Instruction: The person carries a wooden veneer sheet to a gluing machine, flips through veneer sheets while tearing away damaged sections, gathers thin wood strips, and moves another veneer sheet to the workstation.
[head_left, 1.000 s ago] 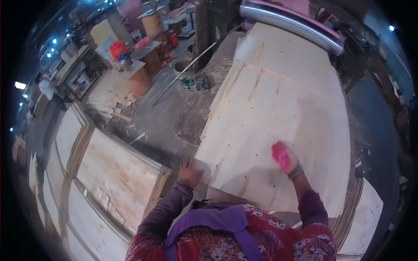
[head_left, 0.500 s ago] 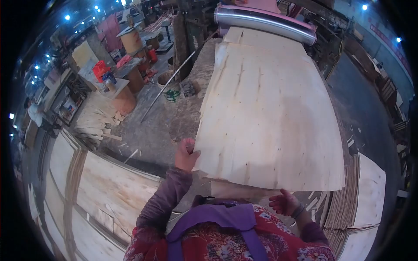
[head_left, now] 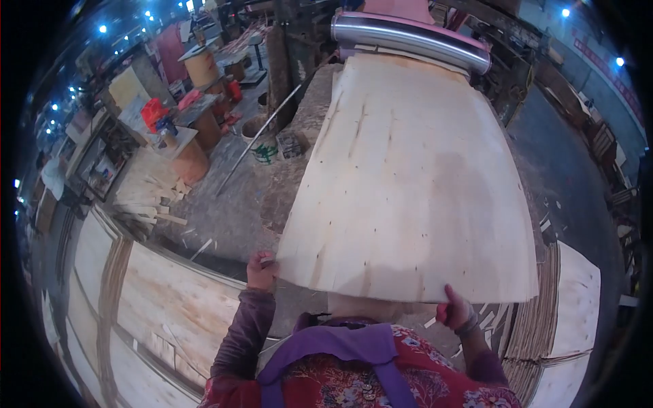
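Note:
A wide, pale wood veneer sheet with small dark knots and a few cracks lies in front of me. Its far end lies just short of a shiny metal roller. At the near left corner, my left hand pinches the sheet's edge. My right hand grips the near edge towards the right, thumb on top and fingers curled below. Beneath the near edge, part of another pale sheet shows.
Veneer stacks stand at my left and right. A long metal rod leans beside a bucket. Scrap strips lie on the floor at left. Further back, a person stands near shelving.
The veneer sheet's near left corner and far end have come towards me, leaving a gap at the roller. My left hand moved down and left with the corner; my right thumb now lies over the edge.

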The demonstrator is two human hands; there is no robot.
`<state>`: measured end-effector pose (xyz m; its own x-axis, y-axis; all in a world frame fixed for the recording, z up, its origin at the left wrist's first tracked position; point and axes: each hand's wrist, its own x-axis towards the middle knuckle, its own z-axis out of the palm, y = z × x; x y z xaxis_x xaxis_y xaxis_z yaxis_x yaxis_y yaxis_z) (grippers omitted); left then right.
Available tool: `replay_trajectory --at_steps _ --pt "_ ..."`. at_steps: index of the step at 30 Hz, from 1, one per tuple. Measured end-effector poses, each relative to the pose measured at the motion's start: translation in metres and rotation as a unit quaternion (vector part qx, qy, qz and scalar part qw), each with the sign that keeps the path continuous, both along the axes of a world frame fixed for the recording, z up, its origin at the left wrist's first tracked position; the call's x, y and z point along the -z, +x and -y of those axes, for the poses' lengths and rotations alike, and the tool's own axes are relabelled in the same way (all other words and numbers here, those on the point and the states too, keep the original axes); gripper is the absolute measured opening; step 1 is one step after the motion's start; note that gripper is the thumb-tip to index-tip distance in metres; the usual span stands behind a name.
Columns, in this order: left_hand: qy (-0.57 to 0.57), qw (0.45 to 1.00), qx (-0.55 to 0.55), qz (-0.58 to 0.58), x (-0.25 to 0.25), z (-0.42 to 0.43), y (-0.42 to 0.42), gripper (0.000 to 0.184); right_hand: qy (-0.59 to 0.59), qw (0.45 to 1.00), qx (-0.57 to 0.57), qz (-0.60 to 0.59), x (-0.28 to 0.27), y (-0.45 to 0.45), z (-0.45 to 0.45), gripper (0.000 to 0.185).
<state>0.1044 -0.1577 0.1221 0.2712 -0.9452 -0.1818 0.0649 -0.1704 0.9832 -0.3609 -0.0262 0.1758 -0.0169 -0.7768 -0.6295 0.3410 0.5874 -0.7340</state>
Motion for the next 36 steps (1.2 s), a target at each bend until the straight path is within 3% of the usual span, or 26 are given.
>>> replay_trajectory --at_steps 2,4,6,7,11,13,17,18,20,22,24,25,27,28,30,32,36 --pt "-0.011 0.995 -0.025 -0.091 0.001 0.006 -0.01 0.033 0.014 0.995 0.072 0.064 0.0 -0.009 0.044 0.037" --pt "-0.046 0.996 -0.042 -0.058 0.01 0.017 -0.019 0.032 0.007 1.0 0.009 0.025 -0.007 -0.025 0.092 0.039" --pt "-0.078 0.995 -0.063 -0.022 0.012 0.018 -0.03 0.031 0.031 0.993 -0.009 0.11 0.004 -0.047 0.152 0.048" --pt "-0.058 0.998 -0.02 -0.032 0.007 0.015 -0.036 0.03 0.019 0.998 0.058 0.025 0.008 -0.052 0.181 0.048" --pt "0.006 0.994 0.086 -0.068 -0.011 -0.007 -0.051 0.026 0.058 0.995 0.026 0.075 0.028 -0.088 0.296 0.045" --pt "0.025 0.997 0.058 -0.05 -0.006 -0.023 -0.055 0.024 0.064 0.994 0.03 0.082 0.025 -0.096 0.341 0.044" --pt "0.103 0.994 -0.01 -0.02 -0.017 -0.04 -0.061 0.019 -0.096 0.982 0.101 0.125 0.026 -0.098 0.414 0.039" --pt "0.112 0.993 -0.019 -0.018 -0.018 -0.043 -0.063 0.019 -0.085 0.984 0.094 0.128 0.034 -0.096 0.429 0.039" --pt "0.059 0.996 0.026 0.066 -0.018 -0.043 -0.065 0.027 -0.24 0.948 0.119 0.171 0.057 -0.088 0.441 0.044" --pt "0.054 0.978 0.076 0.186 0.014 -0.039 -0.058 0.038 -0.189 0.963 0.102 0.163 0.046 -0.064 0.416 0.044" --pt "0.063 0.973 0.082 0.205 0.005 -0.032 -0.073 0.04 -0.151 0.973 0.089 0.152 0.029 -0.047 0.387 0.044" --pt "0.066 0.973 0.082 0.204 0.021 -0.029 -0.073 0.04 -0.153 0.97 0.003 0.189 0.03 -0.045 0.362 0.046" --pt "-0.042 0.941 0.129 0.31 0.065 -0.017 -0.071 0.045 -0.162 0.956 -0.117 0.213 0.018 -0.038 0.302 0.049" --pt "-0.043 0.941 0.134 0.309 0.046 -0.017 -0.078 0.045 -0.169 0.953 -0.15 0.201 0.009 -0.033 0.268 0.051" --pt "0.073 0.955 0.193 0.212 -0.014 -0.015 -0.096 0.043 -0.086 0.966 -0.149 0.193 0.01 -0.033 0.213 0.055" --pt "0.048 0.953 0.188 0.234 -0.02 -0.015 -0.096 0.041 -0.081 0.952 -0.201 0.217 -0.002 -0.036 0.152 0.057" --pt "0.033 0.954 0.176 0.241 -0.056 -0.009 -0.097 0.034 0.012 0.962 -0.187 0.201 -0.008 -0.036 0.048 0.059"
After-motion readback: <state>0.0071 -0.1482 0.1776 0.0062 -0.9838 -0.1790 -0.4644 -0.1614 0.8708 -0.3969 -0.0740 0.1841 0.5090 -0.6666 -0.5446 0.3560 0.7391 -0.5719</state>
